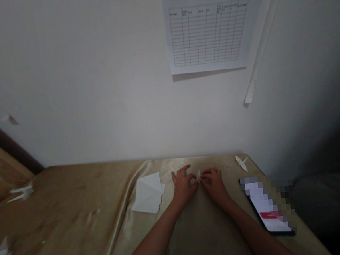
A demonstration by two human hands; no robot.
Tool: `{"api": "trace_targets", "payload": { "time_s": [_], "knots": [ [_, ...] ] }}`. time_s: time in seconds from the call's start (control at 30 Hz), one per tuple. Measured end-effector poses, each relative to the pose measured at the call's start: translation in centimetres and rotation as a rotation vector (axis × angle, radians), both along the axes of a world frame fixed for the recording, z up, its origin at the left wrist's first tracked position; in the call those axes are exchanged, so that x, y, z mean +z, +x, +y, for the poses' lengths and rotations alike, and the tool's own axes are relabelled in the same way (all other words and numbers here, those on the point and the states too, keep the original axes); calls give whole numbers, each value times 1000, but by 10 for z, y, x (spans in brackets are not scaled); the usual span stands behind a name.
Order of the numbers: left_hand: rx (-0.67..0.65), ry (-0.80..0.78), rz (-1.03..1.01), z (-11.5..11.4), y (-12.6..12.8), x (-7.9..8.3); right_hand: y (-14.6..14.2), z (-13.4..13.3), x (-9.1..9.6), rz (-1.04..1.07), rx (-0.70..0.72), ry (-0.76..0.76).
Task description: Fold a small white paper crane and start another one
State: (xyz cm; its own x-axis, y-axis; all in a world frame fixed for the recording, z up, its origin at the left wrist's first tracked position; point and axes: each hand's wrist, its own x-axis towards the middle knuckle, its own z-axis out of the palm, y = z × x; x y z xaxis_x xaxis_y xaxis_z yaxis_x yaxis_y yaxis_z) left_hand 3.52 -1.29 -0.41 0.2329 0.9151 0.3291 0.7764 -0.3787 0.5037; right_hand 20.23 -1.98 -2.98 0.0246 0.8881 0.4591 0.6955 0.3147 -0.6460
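Note:
Between my two hands, over the cloth-covered table, is a small piece of folded white paper. My left hand pinches its left side between thumb and index finger, with the other fingers spread away. On the opposite side my right hand grips it with thumb and fingertips. The fingertips hide part of the folds. Left of my left hand lie creased white paper sheets, one with a torn edge.
A folded paper crane rests at the far right corner, above a lit phone. More folded paper figures lie on the left of the gold tablecloth. A printed table sheet hangs on the wall behind.

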Motion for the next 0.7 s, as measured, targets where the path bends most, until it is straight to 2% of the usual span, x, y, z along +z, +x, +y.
{"api": "trace_targets", "payload": {
  "time_s": [0.27, 0.7],
  "knots": [
    [39, -18, -19, 2, 1, -3, 0, 0, -2, -135, 12, 43],
    [56, -126, -66, 11, -2, -2, -1, 0, 0, -146, 8, -4]
  ]
}}
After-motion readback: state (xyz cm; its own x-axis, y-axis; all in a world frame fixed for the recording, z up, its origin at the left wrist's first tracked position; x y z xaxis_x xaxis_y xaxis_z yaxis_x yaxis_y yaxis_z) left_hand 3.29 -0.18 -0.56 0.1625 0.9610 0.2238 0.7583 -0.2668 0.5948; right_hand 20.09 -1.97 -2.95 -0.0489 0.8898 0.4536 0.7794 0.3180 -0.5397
